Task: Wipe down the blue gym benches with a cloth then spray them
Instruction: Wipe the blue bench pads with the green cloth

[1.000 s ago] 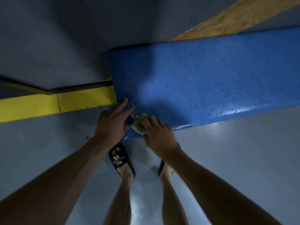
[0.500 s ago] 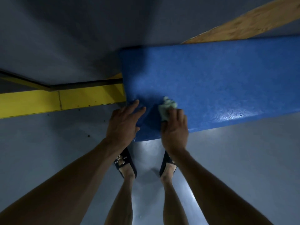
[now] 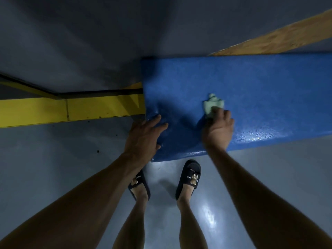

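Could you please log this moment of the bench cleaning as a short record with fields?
Surface: blue bench, near end in view, shiny patches along its front edge
Cloth: pale green cloth, bunched, lying on the bench top
Right hand: fingers pressing the cloth onto the bench
Left hand: flat on the bench's near left corner, holding nothing
Spray bottle: none in view
Floor: grey floor with a yellow strip left of the bench
Footwear: dark slippers
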Demonstrator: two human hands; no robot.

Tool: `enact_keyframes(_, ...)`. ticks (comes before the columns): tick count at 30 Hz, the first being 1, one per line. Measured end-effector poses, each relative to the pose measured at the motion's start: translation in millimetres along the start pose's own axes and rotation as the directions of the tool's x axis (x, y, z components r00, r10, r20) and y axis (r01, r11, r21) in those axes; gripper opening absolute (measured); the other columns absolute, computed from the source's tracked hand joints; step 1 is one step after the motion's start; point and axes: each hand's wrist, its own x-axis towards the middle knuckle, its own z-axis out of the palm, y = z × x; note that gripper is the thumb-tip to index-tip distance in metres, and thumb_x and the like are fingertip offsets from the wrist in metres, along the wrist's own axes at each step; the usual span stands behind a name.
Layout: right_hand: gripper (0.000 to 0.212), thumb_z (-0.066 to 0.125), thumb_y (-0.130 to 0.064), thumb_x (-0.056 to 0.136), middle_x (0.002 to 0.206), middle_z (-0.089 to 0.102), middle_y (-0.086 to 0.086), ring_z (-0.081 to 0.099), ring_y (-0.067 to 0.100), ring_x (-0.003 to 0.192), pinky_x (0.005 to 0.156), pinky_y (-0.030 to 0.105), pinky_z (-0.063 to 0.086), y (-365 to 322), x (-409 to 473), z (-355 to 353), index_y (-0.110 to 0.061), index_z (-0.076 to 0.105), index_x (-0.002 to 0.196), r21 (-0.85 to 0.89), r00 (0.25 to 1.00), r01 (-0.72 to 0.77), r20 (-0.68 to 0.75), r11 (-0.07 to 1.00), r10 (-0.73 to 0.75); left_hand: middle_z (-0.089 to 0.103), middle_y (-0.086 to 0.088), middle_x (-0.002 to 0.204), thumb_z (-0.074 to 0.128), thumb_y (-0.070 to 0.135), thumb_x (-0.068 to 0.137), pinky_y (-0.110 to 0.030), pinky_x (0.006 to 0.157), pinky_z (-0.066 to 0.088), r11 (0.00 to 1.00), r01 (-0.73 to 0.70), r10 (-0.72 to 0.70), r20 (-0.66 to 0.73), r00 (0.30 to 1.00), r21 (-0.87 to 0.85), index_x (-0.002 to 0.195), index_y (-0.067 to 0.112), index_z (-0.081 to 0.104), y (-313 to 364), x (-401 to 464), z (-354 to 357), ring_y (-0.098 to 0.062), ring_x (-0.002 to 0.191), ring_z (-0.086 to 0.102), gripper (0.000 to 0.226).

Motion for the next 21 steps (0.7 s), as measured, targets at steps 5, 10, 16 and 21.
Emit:
enact_keyframes(5, 0.041, 0.063, -0.019, 0.083, 0.117, 0.056, 0.005, 0.054, 0.03, 0.097, 0.066, 0.039, 0.052, -9, -18, -10, -0.019, 0.059, 0.124, -0.008, 0.798, 0.567, 0.25, 0.824, -0.547, 0.034, 0.005, 0.156, 0.081, 0.038, 0.072, -0.039, 0.11, 0.029, 1.0, -0.011, 0.011, 0.018, 1.0, 0.012, 0.14, 0.033, 0.047, -2, 3, -3, -0.022, 0.133, 0.044, 0.076)
enact_keyframes(10, 0.046, 0.048, -0.034, 0.081, 0.119, 0.058, 0.01, 0.054, 0.038, 0.099, 0.078, 0.042, 0.05, 57, 62, -36, -0.021, 0.061, 0.123, -0.064, 0.864, 0.48, 0.205, 0.875, -0.459, 0.038, 0.006, 0.154, 0.082, 0.035, 0.072, -0.04, 0.114, 0.025, 0.999, -0.006, 0.006, 0.021, 1.0, -0.034, 0.139, 0.033, 0.048, -3, 1, -5, -0.02, 0.134, 0.044, 0.075)
enact_keyframes(16, 0.042, 0.054, -0.008, 0.083, 0.12, 0.055, 0.016, 0.049, 0.039, 0.098, 0.08, 0.041, 0.039, 10, 42, 5, -0.014, 0.06, 0.125, 0.023, 0.998, 0.054, -0.029, 0.998, -0.053, 0.035, 0.007, 0.156, 0.079, 0.04, 0.073, -0.042, 0.113, 0.028, 0.997, 0.032, -0.028, 0.059, 0.998, -0.067, 0.138, 0.035, 0.049, -2, 5, -7, -0.02, 0.129, 0.049, 0.073)
enact_keyframes(21, 0.054, 0.061, -0.003, 0.084, 0.134, 0.053, 0.006, 0.049, 0.031, 0.106, 0.078, 0.038, 0.051, -20, 5, 4, -0.017, 0.055, 0.136, 0.102, 0.744, 0.638, 0.176, 0.764, -0.645, 0.046, 0.006, 0.149, 0.084, 0.037, 0.063, -0.037, 0.101, 0.041, 0.993, 0.062, -0.056, 0.06, 0.997, -0.1, 0.133, 0.032, 0.057, -5, 7, -4, -0.021, 0.112, 0.061, 0.075)
